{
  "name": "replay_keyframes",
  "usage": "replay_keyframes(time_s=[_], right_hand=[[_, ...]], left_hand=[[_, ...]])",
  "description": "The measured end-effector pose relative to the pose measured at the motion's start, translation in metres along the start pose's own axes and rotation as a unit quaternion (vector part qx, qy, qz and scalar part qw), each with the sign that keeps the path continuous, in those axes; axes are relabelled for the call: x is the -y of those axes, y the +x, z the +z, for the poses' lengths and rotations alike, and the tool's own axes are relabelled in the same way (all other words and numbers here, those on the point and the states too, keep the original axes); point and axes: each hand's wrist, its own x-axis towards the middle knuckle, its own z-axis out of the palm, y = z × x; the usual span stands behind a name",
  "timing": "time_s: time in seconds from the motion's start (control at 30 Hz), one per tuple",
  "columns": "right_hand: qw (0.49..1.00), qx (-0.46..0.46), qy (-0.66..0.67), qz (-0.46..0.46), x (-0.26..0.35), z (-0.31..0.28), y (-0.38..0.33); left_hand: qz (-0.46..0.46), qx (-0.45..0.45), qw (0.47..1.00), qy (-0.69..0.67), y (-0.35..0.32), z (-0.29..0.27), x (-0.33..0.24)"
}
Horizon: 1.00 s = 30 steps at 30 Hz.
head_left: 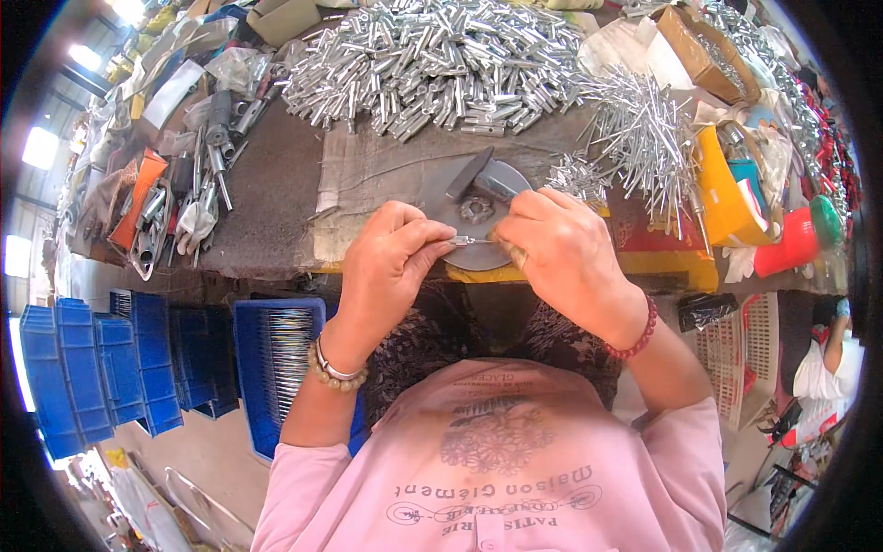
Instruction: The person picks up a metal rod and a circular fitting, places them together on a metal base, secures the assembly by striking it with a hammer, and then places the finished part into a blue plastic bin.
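Note:
Just above the near edge of the workbench, both hands meet at a short silvery metal piece (469, 240). My left hand (391, 262) pinches its left end between thumb and forefinger. At its right end the fingers of my right hand (566, 241) are closed, hiding whatever they grip there. Below and behind the hands lies a round grey disc (511, 175). On it rest a dark block-shaped piece (470, 174) and a small, lumpy metal piece (476, 210).
A heap of silvery metal tubes (432, 69) covers the bench's far side. Thin rods (644, 133) and small metal parts (578, 175) lie to the right, near a yellow container (731, 189). Tools (198, 184) clutter the left. A blue crate (279, 317) holding rods stands below.

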Motion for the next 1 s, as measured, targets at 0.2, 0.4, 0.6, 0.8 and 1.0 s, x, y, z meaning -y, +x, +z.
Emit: replay_keyframes(time_s=[0.2, 0.4, 0.6, 0.8, 1.0], right_hand=[[0.999, -0.019, 0.034, -0.003, 0.000, 0.012, 0.002], [0.999, -0.023, 0.041, -0.012, -0.004, 0.008, -0.001], [0.987, -0.083, -0.060, 0.124, -0.075, -0.024, 0.008], [0.988, -0.008, -0.114, 0.105, -0.102, -0.019, 0.030], [0.986, 0.054, -0.156, 0.036, -0.103, -0.014, 0.042]], left_hand=[[0.012, 0.003, 1.000, 0.004, 0.000, 0.002, -0.002], [0.017, -0.002, 1.000, 0.022, -0.003, 0.002, -0.005], [0.027, -0.014, 0.999, 0.030, -0.004, 0.002, -0.005], [0.025, -0.012, 0.999, 0.025, -0.003, 0.002, -0.007], [0.039, -0.041, 0.998, 0.028, -0.003, 0.004, -0.005]])
